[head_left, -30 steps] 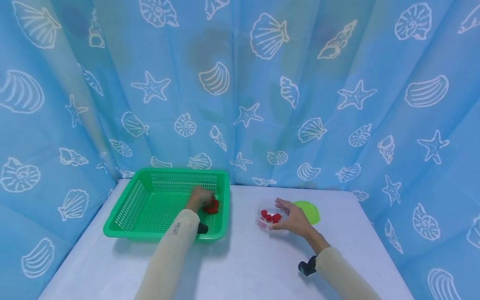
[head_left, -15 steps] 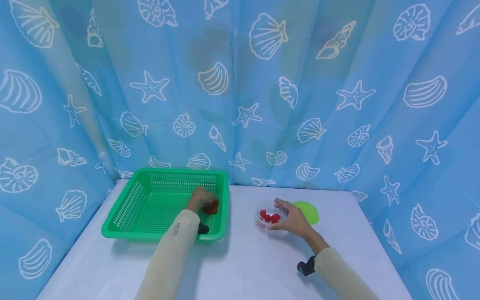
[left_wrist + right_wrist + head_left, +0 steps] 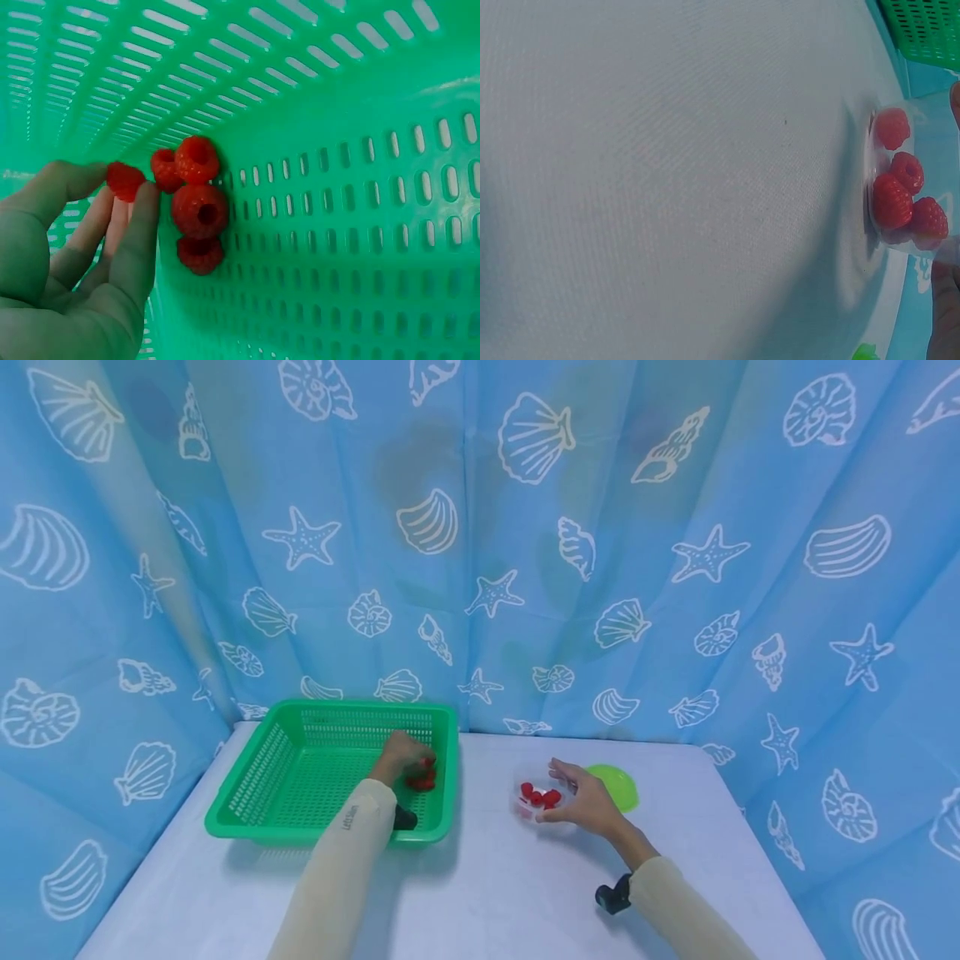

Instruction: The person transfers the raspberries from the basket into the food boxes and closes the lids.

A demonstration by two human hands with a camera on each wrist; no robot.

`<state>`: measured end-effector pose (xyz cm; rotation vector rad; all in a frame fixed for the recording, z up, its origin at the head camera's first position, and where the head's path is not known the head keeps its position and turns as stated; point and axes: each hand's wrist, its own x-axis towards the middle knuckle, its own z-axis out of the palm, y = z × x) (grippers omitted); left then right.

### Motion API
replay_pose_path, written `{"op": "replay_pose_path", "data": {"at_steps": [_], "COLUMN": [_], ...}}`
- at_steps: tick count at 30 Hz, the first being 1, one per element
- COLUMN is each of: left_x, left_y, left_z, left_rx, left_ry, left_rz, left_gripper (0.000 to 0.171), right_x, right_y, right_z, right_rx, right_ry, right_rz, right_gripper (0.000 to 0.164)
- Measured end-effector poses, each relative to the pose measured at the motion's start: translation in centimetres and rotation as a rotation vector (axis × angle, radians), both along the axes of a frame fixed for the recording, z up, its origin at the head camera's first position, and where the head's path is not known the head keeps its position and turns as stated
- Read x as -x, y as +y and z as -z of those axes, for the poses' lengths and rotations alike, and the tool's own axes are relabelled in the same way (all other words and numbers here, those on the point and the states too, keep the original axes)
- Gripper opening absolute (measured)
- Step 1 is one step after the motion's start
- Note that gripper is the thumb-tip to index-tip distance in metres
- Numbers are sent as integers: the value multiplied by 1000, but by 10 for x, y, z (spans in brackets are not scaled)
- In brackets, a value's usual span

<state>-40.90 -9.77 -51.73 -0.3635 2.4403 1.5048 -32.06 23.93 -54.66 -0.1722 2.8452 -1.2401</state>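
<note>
Raspberry (image 3: 124, 181), bumpy, between left fingers (image 3: 136, 240)

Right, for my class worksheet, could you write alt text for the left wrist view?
A left hand pinches a red raspberry inside a slotted green basket. Four more raspberries sit clustered just to the right of it in the picture.

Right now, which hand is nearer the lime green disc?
Right. The right hand, holding the clear container, is just left of the disc; the left hand is farther left, in the green basket.
</note>
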Motion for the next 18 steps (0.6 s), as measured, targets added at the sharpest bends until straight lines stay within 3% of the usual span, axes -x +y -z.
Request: {"op": "replay_pose_path", "data": {"at_steps": [8,11,15,18], "left_x": [2,2,1,-1], "left_y": [-7,-7,-5,-1], "left_z": [-6,-12,-23,-31], "left_rx": [-71,-74,-118,-199], "left_ry": [-11,-14,3,42], "left_rz": [-19,-17,-9,20], "left_gripper": [11,15,8,22], "right_x": [1,1,1,0], "right_y": [0,-1,-1,0], "right_z": [1,0,-1,-1], "right_rx": [-28,-31,-23,-16], "right_ry": [8,7,13,8], "right_rz": [-7,-7,-13,-16], "right_gripper": [106,107,107,106]}}
